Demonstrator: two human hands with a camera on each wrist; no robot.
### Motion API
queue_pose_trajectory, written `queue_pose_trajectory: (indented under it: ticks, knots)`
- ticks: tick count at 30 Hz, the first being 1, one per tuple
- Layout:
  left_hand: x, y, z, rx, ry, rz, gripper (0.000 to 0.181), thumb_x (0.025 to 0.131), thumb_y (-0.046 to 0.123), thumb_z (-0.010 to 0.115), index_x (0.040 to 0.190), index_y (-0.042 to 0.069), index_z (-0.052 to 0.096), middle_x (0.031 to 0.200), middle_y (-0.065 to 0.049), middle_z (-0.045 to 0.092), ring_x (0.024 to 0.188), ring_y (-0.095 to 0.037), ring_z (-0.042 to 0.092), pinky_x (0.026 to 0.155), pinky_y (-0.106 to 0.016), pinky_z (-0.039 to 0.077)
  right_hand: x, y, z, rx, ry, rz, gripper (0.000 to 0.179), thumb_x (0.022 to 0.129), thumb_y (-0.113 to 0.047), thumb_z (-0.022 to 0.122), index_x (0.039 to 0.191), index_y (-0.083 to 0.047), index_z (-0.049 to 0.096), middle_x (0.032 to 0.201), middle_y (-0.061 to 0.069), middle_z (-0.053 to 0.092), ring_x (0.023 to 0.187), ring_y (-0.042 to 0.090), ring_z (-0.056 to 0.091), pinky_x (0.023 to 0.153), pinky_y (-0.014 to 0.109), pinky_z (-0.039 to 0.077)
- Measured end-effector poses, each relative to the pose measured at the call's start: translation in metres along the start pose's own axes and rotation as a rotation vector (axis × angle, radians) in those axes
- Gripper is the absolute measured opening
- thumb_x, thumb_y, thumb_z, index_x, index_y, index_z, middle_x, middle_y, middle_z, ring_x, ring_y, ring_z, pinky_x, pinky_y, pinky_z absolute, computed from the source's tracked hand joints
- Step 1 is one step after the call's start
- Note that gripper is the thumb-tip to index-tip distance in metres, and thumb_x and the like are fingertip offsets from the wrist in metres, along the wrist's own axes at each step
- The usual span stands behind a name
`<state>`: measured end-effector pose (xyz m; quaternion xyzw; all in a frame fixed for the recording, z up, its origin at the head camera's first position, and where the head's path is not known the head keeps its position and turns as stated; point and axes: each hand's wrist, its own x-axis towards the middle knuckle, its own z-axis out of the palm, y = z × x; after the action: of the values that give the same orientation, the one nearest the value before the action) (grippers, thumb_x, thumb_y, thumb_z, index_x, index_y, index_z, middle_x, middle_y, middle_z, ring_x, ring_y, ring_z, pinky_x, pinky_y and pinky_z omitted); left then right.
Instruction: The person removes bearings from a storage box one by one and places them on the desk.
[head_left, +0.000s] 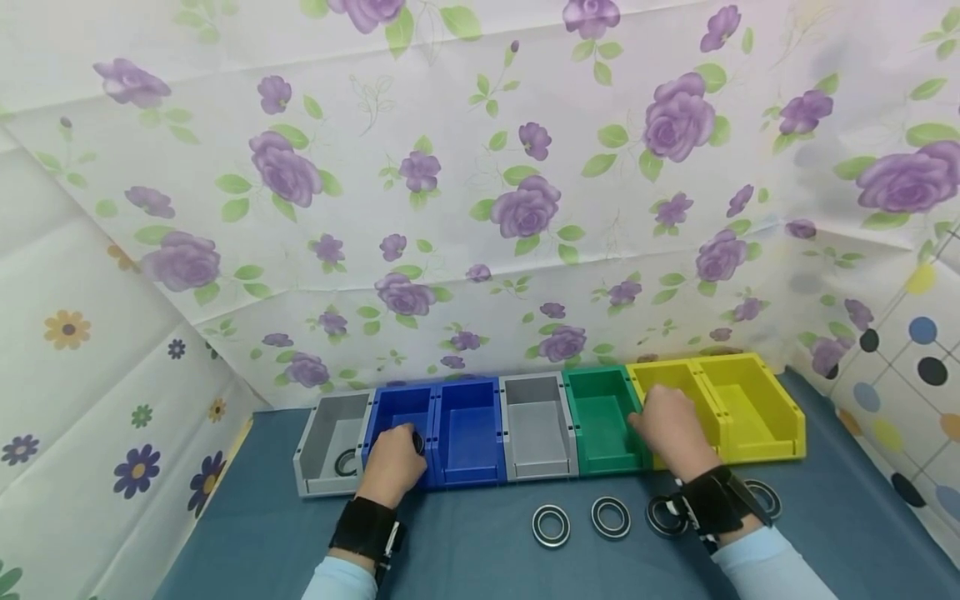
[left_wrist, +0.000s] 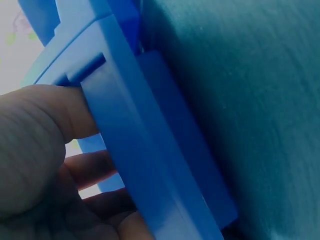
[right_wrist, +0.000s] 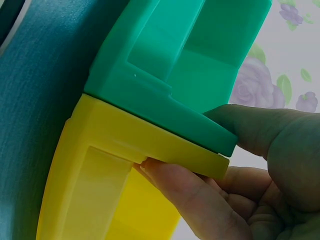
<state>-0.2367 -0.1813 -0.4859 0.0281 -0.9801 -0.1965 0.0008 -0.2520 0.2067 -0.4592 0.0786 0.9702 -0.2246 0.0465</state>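
My left hand (head_left: 392, 467) reaches over the front of the left blue bin (head_left: 420, 402), its fingers curled at a dark ring bearing (head_left: 417, 442). In the left wrist view, the bin's front lip (left_wrist: 135, 135) hides the fingertips and the bearing. My right hand (head_left: 673, 427) pinches the adjoining side walls of the green bin (head_left: 600, 408) and the left yellow bin (head_left: 663, 375). The right wrist view shows the thumb on the green bin's side and the forefinger inside the yellow one.
A grey bin (head_left: 330, 425) at the left end holds one bearing (head_left: 346, 462). Another blue bin (head_left: 470, 429), a second grey bin (head_left: 537, 425) and a right yellow bin (head_left: 750, 412) complete the row. Several bearings (head_left: 551, 527) lie on the blue tabletop (head_left: 465, 542) before it.
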Motion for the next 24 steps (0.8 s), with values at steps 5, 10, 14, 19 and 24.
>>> queue_pose_trajectory:
  ticks: [5,10,14,19,24]
  knots:
    - [-0.001,-0.002,0.003,0.043,0.058,0.05,0.027,0.072,0.001,0.07,0.099,0.0,0.066,0.088,-0.013,0.067,0.077,-0.021,0.061,0.065,-0.04,0.051,-0.001,-0.001,-0.001,0.002,-0.002,-0.002,0.026,0.086,-0.023,0.066,0.081,0.002,0.063,0.066,0.011,0.057,0.055,0.021,0.053,0.045,0.026,0.041]
    - [-0.004,-0.005,0.007,0.037,0.115,0.08,0.036,0.073,0.002,0.069,0.109,-0.001,0.064,0.096,-0.016,0.067,0.09,-0.028,0.062,0.077,-0.046,0.051,-0.002,-0.001,-0.001,0.001,-0.004,0.0,0.025,0.086,-0.022,0.066,0.078,0.001,0.063,0.064,0.01,0.057,0.054,0.02,0.053,0.045,0.025,0.041]
    - [-0.008,-0.004,0.007,0.008,0.168,0.081,0.05,0.078,0.006,0.067,0.127,0.001,0.056,0.113,-0.022,0.063,0.105,-0.035,0.059,0.086,-0.05,0.049,-0.001,0.0,0.001,0.001,-0.005,-0.001,0.024,0.086,-0.022,0.065,0.079,0.001,0.063,0.064,0.01,0.057,0.054,0.02,0.053,0.045,0.026,0.041]
    - [-0.014,0.002,-0.003,-0.073,0.271,0.064,0.055,0.087,0.018,0.063,0.139,0.009,0.045,0.118,-0.024,0.053,0.107,-0.035,0.055,0.086,-0.049,0.049,0.0,-0.001,0.001,0.001,-0.004,-0.012,0.025,0.085,-0.023,0.066,0.08,0.001,0.063,0.065,0.01,0.057,0.055,0.02,0.053,0.045,0.026,0.041]
    - [-0.021,0.008,-0.014,-0.144,0.325,0.09,0.052,0.092,0.031,0.057,0.139,0.01,0.045,0.115,-0.021,0.048,0.1,-0.03,0.054,0.079,-0.044,0.05,0.0,0.0,0.0,0.002,-0.01,0.0,0.026,0.085,-0.023,0.066,0.082,0.002,0.062,0.067,0.011,0.057,0.056,0.021,0.053,0.046,0.026,0.041]
